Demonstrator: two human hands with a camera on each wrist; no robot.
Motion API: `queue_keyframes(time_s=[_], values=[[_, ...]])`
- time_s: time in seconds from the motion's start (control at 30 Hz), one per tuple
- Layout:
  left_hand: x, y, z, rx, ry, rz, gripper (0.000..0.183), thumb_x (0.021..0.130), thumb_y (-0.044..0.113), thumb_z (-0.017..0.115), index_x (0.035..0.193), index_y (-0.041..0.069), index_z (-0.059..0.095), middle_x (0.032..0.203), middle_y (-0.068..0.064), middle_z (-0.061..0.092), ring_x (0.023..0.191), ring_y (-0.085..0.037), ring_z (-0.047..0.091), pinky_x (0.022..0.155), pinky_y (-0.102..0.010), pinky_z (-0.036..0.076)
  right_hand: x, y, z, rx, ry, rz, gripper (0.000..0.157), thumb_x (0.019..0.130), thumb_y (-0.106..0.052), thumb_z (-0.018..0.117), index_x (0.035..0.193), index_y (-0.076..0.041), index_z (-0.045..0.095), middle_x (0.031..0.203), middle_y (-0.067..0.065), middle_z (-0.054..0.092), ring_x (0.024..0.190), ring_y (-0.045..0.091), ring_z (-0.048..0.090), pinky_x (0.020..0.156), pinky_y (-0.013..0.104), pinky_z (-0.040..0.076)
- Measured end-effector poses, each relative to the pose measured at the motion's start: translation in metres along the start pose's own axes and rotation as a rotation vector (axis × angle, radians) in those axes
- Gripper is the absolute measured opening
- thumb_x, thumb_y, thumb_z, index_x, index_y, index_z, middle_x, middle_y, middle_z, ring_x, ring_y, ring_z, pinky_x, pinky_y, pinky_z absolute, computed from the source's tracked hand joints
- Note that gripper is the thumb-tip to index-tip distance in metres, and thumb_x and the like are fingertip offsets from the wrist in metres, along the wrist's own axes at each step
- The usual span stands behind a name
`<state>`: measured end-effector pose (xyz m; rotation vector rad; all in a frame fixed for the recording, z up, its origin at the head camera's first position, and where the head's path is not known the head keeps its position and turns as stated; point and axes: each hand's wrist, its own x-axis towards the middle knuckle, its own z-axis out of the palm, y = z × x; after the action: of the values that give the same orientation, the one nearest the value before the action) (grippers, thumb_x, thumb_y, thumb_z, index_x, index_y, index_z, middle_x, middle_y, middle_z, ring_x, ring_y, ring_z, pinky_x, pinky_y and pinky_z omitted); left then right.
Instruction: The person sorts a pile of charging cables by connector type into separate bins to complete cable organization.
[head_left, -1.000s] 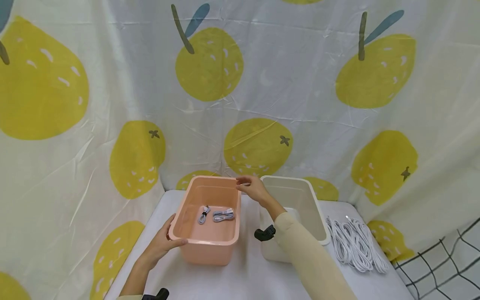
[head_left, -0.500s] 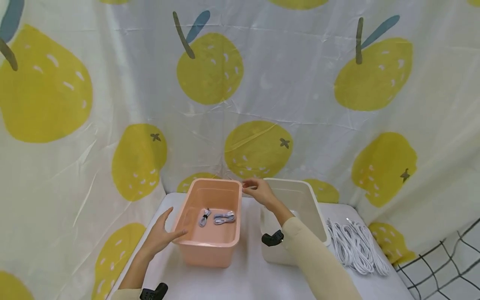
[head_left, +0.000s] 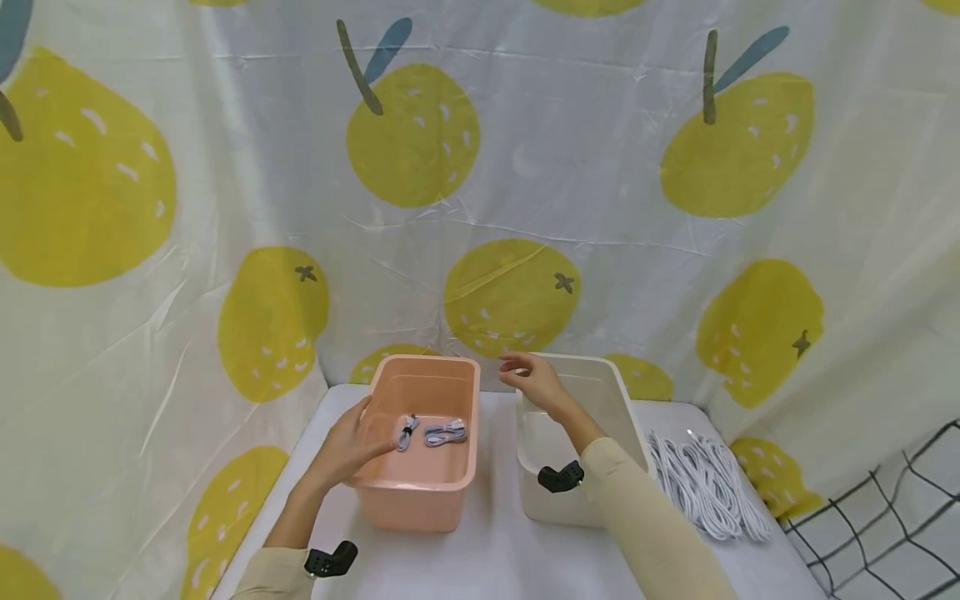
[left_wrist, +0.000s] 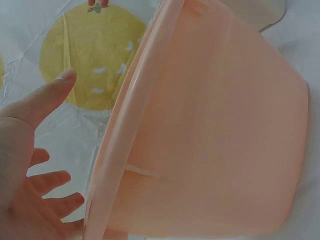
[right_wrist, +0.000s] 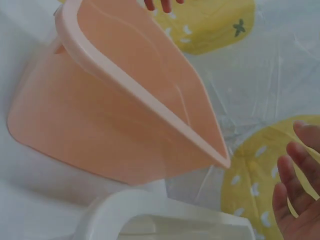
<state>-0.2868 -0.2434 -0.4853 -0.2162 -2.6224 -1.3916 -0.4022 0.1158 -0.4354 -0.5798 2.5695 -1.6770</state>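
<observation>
Two bundled cables lie on the floor of the pink plastic bin (head_left: 416,507). One small bundle (head_left: 406,435) has a black tie; the other bundle (head_left: 446,432) lies to its right. My left hand (head_left: 347,446) hovers at the bin's left rim, thumb stretched over the opening. In the left wrist view its fingers are spread beside the rim and hold nothing. My right hand (head_left: 536,382) is raised over the far left rim of the white bin (head_left: 555,508), fingers loosely bent around nothing. The right wrist view shows those fingers apart from both bins.
A heap of white cables (head_left: 708,492) lies right of the white bin. Both bins stand side by side on a white-covered table (head_left: 487,550). A fruit-print curtain (head_left: 525,183) hangs behind and at the sides. A black wire grid (head_left: 885,517) shows at lower right.
My left hand has let go of the pink bin's near left corner and moved right, over its left rim. My right hand has drawn away from the pink bin toward the white one.
</observation>
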Motion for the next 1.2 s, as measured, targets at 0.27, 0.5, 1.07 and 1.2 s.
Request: queue_keyframes(time_s=[0.27, 0.5, 1.07, 1.2], values=[[0.010, 0.015, 0.015, 0.036, -0.033, 0.076, 0.114, 0.082, 0.037, 0.090, 0.164, 0.001, 0.019, 0.163, -0.026, 0.028, 0.147, -0.048, 0.028, 0.113, -0.066, 0.029, -0.007, 0.003, -0.017, 0.011, 0.024, 0.010, 0.044, 0.100, -0.018, 0.072, 0.141, -0.006, 0.062, 0.126, 0.015, 0.067, 0.112, 0.034, 0.064, 0.098, 0.050, 0.052], [0.019, 0.029, 0.028, -0.029, -0.062, 0.209, 0.109, 0.084, 0.030, 0.088, 0.164, 0.004, 0.018, 0.167, -0.020, 0.022, 0.150, -0.042, 0.025, 0.115, -0.064, 0.027, -0.013, 0.004, -0.029, 0.012, 0.063, 0.018, 0.043, 0.099, -0.015, 0.072, 0.140, -0.005, 0.062, 0.125, 0.014, 0.069, 0.111, 0.034, 0.065, 0.097, 0.048, 0.052], [0.036, 0.067, 0.062, -0.078, -0.152, 0.108, 0.114, 0.082, 0.037, 0.089, 0.163, -0.002, 0.018, 0.165, -0.025, 0.022, 0.151, -0.041, 0.023, 0.117, -0.060, 0.026, -0.019, 0.007, -0.056, 0.015, 0.106, 0.013, 0.047, 0.101, -0.014, 0.070, 0.143, 0.000, 0.057, 0.129, 0.019, 0.067, 0.115, 0.036, 0.063, 0.096, 0.046, 0.052], [0.037, 0.071, 0.070, -0.091, -0.173, 0.116, 0.112, 0.083, 0.035, 0.088, 0.163, -0.002, 0.018, 0.166, -0.025, 0.021, 0.151, -0.042, 0.021, 0.117, -0.062, 0.024, -0.023, 0.007, -0.062, 0.018, 0.115, 0.023, 0.045, 0.101, -0.015, 0.070, 0.143, -0.003, 0.059, 0.131, 0.020, 0.066, 0.116, 0.036, 0.062, 0.100, 0.053, 0.049]])
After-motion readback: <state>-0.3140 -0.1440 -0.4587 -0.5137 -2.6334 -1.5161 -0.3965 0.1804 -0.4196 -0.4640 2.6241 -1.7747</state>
